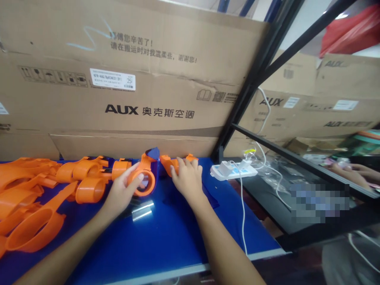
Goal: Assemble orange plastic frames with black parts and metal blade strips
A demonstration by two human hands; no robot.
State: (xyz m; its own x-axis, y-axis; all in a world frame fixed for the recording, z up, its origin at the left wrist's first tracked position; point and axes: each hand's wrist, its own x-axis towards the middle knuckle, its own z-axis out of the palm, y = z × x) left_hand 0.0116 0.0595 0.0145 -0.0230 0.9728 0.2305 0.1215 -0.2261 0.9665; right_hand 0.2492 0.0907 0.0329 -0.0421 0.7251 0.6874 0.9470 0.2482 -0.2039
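Observation:
My left hand (124, 189) is closed around an orange plastic tape dispenser (146, 163), thumb at its round ring. The dispenser stands upright above the blue tabletop (166, 245), with a dark piece at its top end. To the right, my right hand (188, 179) has its fingers bent over another orange dispenser (168, 163) by the carton wall. Parts of that one show on both sides of the fingers; the rest is hidden under them. Several more orange dispensers (32, 229) lie piled to the left of my left hand.
A large AUX carton (148, 95) stands behind the table. At the right are a white power strip (234, 171) with cables and a black metal frame (255, 85). Beyond it, another person's hands (350, 174) are over a dark table (276, 198) with plastic bags.

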